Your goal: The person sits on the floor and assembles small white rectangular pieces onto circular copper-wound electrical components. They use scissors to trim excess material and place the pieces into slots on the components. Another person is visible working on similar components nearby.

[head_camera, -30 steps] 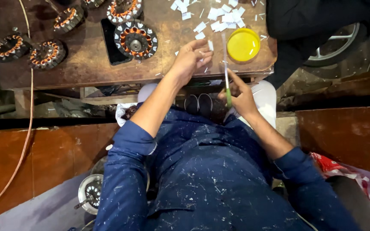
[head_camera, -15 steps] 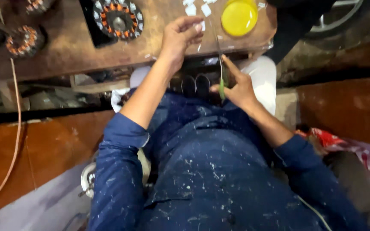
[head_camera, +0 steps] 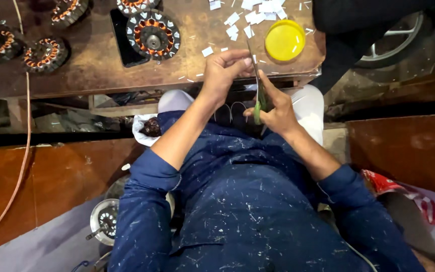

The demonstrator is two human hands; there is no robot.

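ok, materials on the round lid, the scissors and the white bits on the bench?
Round lid: looks like plastic, bright uniform yellow with a soft sheen and a moulded rim. Scissors in the right hand: thin grey blade, likely metal; green handle, probably plastic. White bits: flat, matte, straight-cut slips, paper or thin insulating sheet, cannot tell which. The left hand pinches one.

Scissors (head_camera: 259, 95): green plastic handle, thin dull metal blades; workbench (head_camera: 96, 70): worn brown wood, matt, scuffed; white paper snippets (head_camera: 237, 22), matt; yellow lid (head_camera: 284, 40): smooth glossy plastic; stator (head_camera: 153, 35): grey metal core, glossy copper windings; blue shirt (head_camera: 247, 211): matt cloth, speckled white.
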